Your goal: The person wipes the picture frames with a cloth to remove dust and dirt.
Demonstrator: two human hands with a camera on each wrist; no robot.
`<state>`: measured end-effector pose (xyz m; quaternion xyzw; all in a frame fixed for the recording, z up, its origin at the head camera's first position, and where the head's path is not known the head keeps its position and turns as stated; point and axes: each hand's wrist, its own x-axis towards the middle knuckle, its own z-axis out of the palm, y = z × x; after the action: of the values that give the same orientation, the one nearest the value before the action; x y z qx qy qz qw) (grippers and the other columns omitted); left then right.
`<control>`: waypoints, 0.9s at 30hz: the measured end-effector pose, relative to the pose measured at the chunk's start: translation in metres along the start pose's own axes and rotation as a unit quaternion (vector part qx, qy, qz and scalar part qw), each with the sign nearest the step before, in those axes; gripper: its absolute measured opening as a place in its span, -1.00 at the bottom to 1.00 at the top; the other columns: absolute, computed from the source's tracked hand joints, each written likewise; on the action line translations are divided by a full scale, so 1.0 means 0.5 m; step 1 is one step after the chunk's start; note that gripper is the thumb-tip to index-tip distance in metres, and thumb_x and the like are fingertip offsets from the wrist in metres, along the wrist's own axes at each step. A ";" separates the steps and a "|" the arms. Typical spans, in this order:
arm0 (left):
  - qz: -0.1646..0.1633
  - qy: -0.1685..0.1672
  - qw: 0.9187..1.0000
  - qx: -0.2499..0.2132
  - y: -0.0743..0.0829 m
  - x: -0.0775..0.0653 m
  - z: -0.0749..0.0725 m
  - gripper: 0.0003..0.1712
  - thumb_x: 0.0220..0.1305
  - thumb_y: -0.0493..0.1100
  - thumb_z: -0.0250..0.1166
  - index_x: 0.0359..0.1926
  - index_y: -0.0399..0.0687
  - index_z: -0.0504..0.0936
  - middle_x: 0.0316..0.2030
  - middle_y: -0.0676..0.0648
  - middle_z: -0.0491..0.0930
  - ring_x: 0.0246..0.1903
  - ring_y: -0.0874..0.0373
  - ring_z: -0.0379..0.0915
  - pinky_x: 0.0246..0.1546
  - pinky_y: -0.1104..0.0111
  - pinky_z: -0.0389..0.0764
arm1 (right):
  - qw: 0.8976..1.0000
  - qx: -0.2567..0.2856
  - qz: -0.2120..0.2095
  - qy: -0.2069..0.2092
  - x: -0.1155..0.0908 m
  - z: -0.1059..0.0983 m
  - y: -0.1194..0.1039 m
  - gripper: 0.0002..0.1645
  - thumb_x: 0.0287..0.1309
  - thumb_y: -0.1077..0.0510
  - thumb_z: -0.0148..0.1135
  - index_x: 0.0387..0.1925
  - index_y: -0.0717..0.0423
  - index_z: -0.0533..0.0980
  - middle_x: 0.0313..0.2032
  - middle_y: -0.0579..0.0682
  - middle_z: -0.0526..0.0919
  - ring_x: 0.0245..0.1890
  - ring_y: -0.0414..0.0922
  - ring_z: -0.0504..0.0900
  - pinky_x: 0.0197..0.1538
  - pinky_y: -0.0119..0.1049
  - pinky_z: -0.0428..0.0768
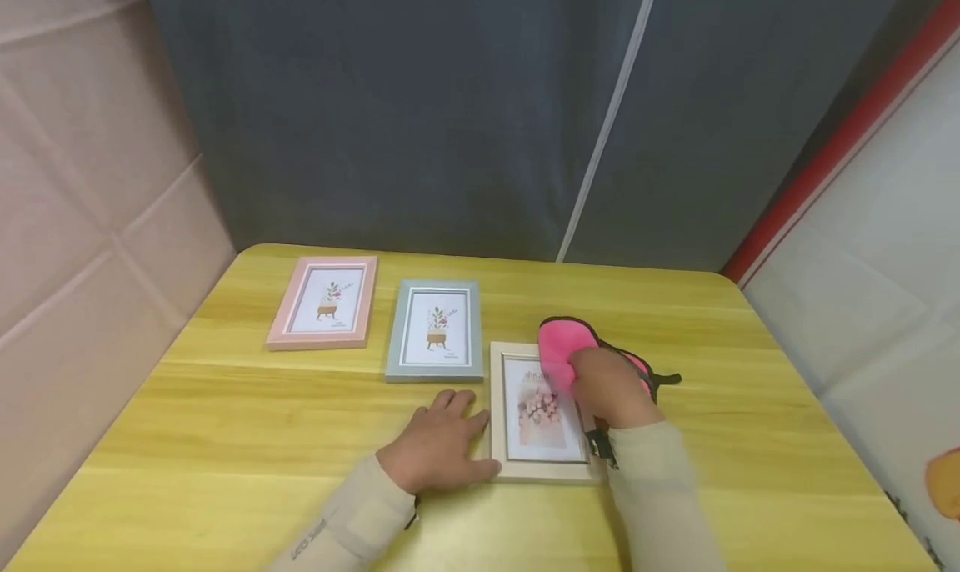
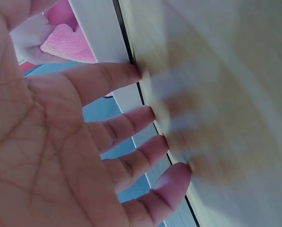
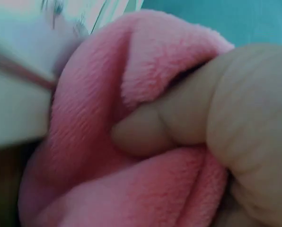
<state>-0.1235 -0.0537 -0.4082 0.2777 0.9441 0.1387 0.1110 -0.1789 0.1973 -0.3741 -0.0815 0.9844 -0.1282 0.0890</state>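
A cream picture frame (image 1: 546,430) with a blossom print lies flat on the table. Beside its left edge my left hand (image 1: 442,443) rests on the wood, fingers spread, with the thumb at the frame's lower left corner. In the left wrist view the fingertips (image 2: 174,182) touch the tabletop. My right hand (image 1: 611,384) grips a pink plush cloth (image 1: 561,347) with black edging against the frame's upper right part. The right wrist view shows the thumb (image 3: 145,130) pressed into the folds of the cloth; the other fingers are mostly hidden.
A grey-blue picture frame (image 1: 435,330) and a pink picture frame (image 1: 322,303) lie to the left, farther back on the yellow wood-grain table (image 1: 247,439). Behind the table hangs a dark grey curtain (image 1: 390,122). Pale cloth walls stand at both sides.
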 end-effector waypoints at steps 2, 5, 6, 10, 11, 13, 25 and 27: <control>0.002 -0.003 1.000 0.000 0.001 0.000 -0.002 -0.10 0.15 0.38 0.23 0.35 -0.12 0.48 0.36 -0.23 0.28 0.33 -0.20 0.15 0.12 -0.15 0.40 | 1.000 -0.019 -0.005 0.005 0.004 0.008 -0.009 -0.84 0.20 0.36 0.15 -0.45 0.11 0.54 -0.50 -0.01 0.52 -0.46 -0.05 0.45 -0.27 -0.15 0.49; 0.002 -0.009 1.000 -0.004 0.002 -0.002 -0.007 -0.09 0.15 0.37 0.24 0.35 -0.13 0.47 0.37 -0.24 0.27 0.34 -0.21 0.13 0.13 -0.16 0.40 | 0.999 -0.029 -0.018 0.009 0.006 0.018 -0.025 -0.77 0.17 0.36 0.17 -0.56 0.07 0.45 -0.56 -0.03 0.45 -0.50 -0.06 0.41 -0.33 -0.19 0.43; 0.002 -0.011 1.000 -0.006 0.002 -0.003 -0.008 -0.10 0.15 0.36 0.25 0.35 -0.13 0.47 0.37 -0.24 0.26 0.34 -0.21 0.13 0.13 -0.16 0.39 | 0.999 -0.027 -0.024 0.011 0.007 0.021 -0.030 -0.76 0.18 0.36 0.17 -0.56 0.07 0.45 -0.56 -0.04 0.44 -0.50 -0.07 0.40 -0.32 -0.18 0.42; 0.004 -0.017 1.000 -0.008 0.002 -0.004 -0.012 -0.09 0.15 0.37 0.25 0.35 -0.13 0.47 0.38 -0.24 0.25 0.35 -0.21 0.11 0.15 -0.16 0.38 | 0.999 0.004 -0.035 0.002 0.008 0.022 -0.048 -0.76 0.18 0.37 0.19 -0.54 0.05 0.47 -0.54 -0.05 0.46 -0.47 -0.09 0.41 -0.28 -0.18 0.44; 0.005 -0.018 1.000 -0.009 0.002 -0.003 -0.013 -0.09 0.15 0.37 0.25 0.34 -0.12 0.48 0.38 -0.24 0.25 0.35 -0.21 0.11 0.14 -0.16 0.38 | 0.999 0.014 -0.035 -0.001 0.010 0.023 -0.050 -0.76 0.17 0.38 0.19 -0.53 0.04 0.47 -0.54 -0.05 0.47 -0.47 -0.09 0.42 -0.27 -0.19 0.44; 0.007 -0.018 1.000 -0.010 0.002 -0.002 -0.013 -0.09 0.15 0.38 0.25 0.35 -0.11 0.48 0.38 -0.25 0.25 0.35 -0.21 0.12 0.14 -0.16 0.39 | 0.999 0.032 -0.038 -0.004 0.012 0.027 -0.055 -0.74 0.14 0.41 0.20 -0.52 0.01 0.48 -0.54 -0.06 0.48 -0.45 -0.10 0.43 -0.26 -0.20 0.45; 0.005 -0.014 1.000 -0.003 0.000 0.004 -0.007 -0.10 0.13 0.38 0.25 0.33 -0.10 0.50 0.36 -0.23 0.27 0.33 -0.21 0.13 0.10 -0.16 0.41 | 0.987 0.101 -0.126 -0.022 0.015 0.038 -0.071 -0.67 0.08 0.45 0.22 -0.33 -0.08 0.51 -0.45 -0.11 0.52 -0.36 -0.11 0.50 -0.20 -0.21 0.50; 0.003 -0.012 1.000 -0.003 0.001 0.006 -0.005 -0.10 0.14 0.38 0.24 0.33 -0.11 0.50 0.36 -0.23 0.27 0.33 -0.21 0.13 0.10 -0.17 0.41 | 0.989 0.100 -0.112 -0.019 0.009 0.024 -0.061 -0.66 0.10 0.46 0.19 -0.19 0.00 0.59 -0.32 -0.09 0.62 -0.23 -0.08 0.58 -0.06 -0.15 0.56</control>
<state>-0.1263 -0.0519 -0.4061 0.2820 0.9415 0.1384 0.1222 -0.1768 0.1647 -0.3781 -0.1843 0.9495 -0.2334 0.1002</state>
